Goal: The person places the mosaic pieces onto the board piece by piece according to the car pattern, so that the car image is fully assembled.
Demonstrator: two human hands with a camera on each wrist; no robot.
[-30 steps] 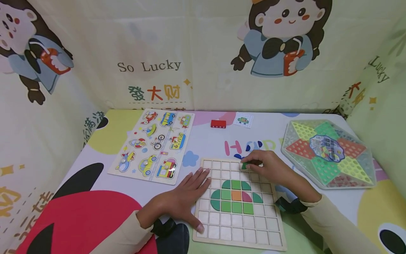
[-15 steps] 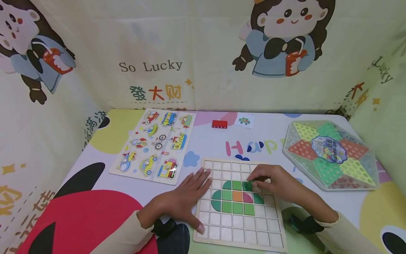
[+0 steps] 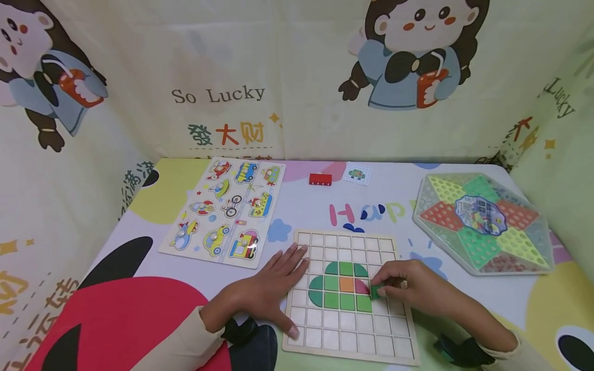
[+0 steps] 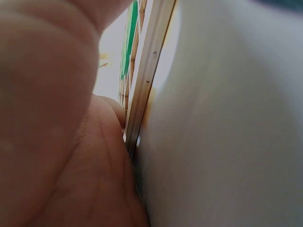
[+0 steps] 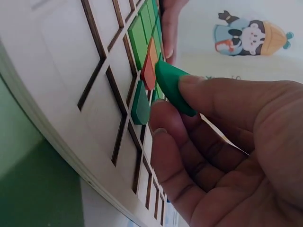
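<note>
My left hand lies flat with spread fingers on the left edge of a wooden grid board; its palm fills much of the left wrist view. Over the right part of the board, my right hand pinches a dark green tile between thumb and fingers, tilted just above the grid. Beneath it, a dark green rounded tile sits in a cell beside the pink-red tile. Light green squares, dark green rounded tiles and an orange square fill neighbouring cells.
A vehicle picture puzzle lies to the left. At the right is a hexagonal board-game box. Behind the board are a red block, a small pattern card and dark blue pieces. A printed curtain hangs behind.
My right hand, pinching the green tile, has moved from the board's far edge toward me and rightward, passing over the upper dark green tile. My left hand stays in place.
</note>
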